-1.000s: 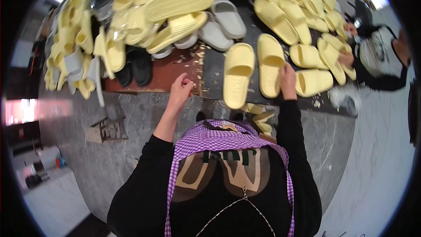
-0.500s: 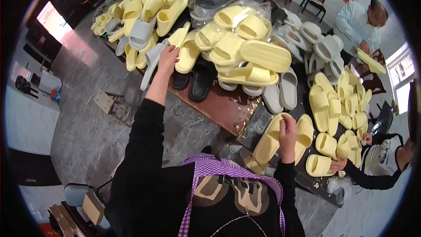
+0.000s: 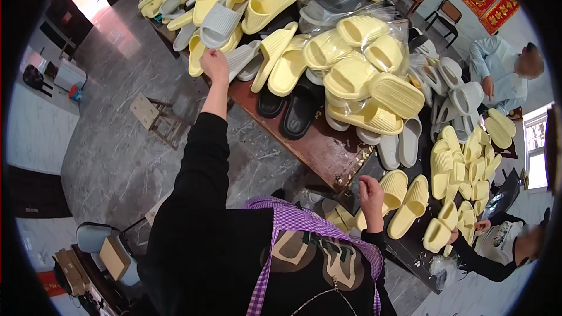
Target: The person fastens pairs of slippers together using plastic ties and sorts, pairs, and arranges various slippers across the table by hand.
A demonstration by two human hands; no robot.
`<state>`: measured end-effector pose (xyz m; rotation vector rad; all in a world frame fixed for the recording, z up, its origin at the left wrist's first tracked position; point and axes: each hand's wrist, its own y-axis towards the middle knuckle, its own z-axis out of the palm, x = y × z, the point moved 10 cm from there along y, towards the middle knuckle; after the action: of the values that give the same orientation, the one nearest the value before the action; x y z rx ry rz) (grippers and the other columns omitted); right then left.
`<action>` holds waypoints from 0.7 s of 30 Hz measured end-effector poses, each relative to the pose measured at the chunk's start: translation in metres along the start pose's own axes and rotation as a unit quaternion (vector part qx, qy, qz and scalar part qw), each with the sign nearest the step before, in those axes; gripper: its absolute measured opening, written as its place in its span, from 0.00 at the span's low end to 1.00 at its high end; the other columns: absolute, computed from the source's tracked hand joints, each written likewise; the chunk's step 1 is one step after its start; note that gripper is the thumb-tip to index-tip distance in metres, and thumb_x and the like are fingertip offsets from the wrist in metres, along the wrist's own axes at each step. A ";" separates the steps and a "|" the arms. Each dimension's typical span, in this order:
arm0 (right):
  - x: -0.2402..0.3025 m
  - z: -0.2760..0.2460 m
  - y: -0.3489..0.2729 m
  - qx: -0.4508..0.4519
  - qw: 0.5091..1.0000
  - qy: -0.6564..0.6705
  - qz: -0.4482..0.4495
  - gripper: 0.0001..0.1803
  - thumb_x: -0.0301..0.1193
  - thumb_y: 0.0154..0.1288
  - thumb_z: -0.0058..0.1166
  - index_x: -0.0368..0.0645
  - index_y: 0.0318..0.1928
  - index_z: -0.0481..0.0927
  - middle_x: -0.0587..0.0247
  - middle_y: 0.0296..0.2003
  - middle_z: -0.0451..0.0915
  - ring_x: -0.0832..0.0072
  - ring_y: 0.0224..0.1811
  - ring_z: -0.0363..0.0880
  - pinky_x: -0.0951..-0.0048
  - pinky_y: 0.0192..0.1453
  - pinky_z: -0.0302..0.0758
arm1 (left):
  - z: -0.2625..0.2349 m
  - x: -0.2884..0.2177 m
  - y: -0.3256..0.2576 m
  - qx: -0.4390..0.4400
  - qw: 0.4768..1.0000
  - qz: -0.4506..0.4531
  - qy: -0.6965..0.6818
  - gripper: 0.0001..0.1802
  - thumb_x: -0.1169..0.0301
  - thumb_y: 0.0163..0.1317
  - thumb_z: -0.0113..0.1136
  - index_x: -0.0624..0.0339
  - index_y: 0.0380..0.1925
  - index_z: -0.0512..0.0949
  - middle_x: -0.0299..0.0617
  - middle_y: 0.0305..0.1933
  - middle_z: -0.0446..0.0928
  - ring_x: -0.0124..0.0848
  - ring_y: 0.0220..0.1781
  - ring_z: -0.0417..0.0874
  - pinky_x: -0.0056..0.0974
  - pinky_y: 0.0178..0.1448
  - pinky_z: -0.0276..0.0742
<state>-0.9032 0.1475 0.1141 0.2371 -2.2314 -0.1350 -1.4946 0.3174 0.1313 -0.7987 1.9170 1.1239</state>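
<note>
My left hand (image 3: 215,67) is closed at the near edge of the slipper heap, between a grey slipper (image 3: 241,60) and a yellow slipper (image 3: 196,57). What its fingers hold, if anything, is hidden. To its right, a yellow slipper (image 3: 274,55) leans on the heap, above a pair of black slippers (image 3: 298,118). My right hand (image 3: 372,196) hovers by the dark table's near edge with curled fingers, and nothing shows in them. Just right of it sit two yellow slippers (image 3: 410,206), the left one partly covered by the hand.
Yellow slippers in clear plastic bags (image 3: 366,76) lie on the reddish table (image 3: 316,152). A co-worker (image 3: 503,243) at the right handles yellow slippers; another person (image 3: 497,73) stands at the far right. A wooden stool (image 3: 153,118) stands on the floor at left.
My left hand has moved left, away from the leaning yellow slipper, and the grey slipper now lies at a flatter angle. My right hand has come off the yellow pair. The whole view has shifted.
</note>
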 end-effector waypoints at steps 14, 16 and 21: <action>0.243 0.155 0.243 0.145 0.924 -0.054 -0.349 0.17 0.30 0.55 0.54 0.35 0.45 0.75 0.49 0.39 0.77 0.54 0.42 0.74 0.64 0.46 0.71 | -0.003 0.033 -0.059 0.300 0.933 0.060 0.191 0.29 0.54 0.50 0.60 0.55 0.51 0.71 0.48 0.54 0.69 0.49 0.55 0.70 0.49 0.55 0.66; 0.252 0.197 0.297 0.088 0.909 -0.158 -0.376 0.19 0.35 0.53 0.54 0.37 0.44 0.75 0.48 0.39 0.76 0.51 0.44 0.72 0.57 0.49 0.68 | -0.018 0.030 -0.066 0.282 0.945 0.075 0.148 0.28 0.58 0.51 0.60 0.55 0.52 0.69 0.48 0.55 0.68 0.49 0.56 0.68 0.51 0.56 0.64; 0.231 0.255 0.371 0.105 0.921 -0.295 -0.231 0.25 0.42 0.51 0.58 0.38 0.45 0.75 0.48 0.46 0.75 0.49 0.49 0.71 0.52 0.53 0.66 | -0.057 0.007 -0.096 0.238 0.956 0.113 0.128 0.23 0.66 0.51 0.61 0.61 0.48 0.72 0.50 0.52 0.70 0.47 0.55 0.70 0.47 0.56 0.66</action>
<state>-1.2898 0.4628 0.1988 0.9512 -2.7480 -0.2453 -1.4382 0.2251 0.1036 -0.4808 2.4155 0.6539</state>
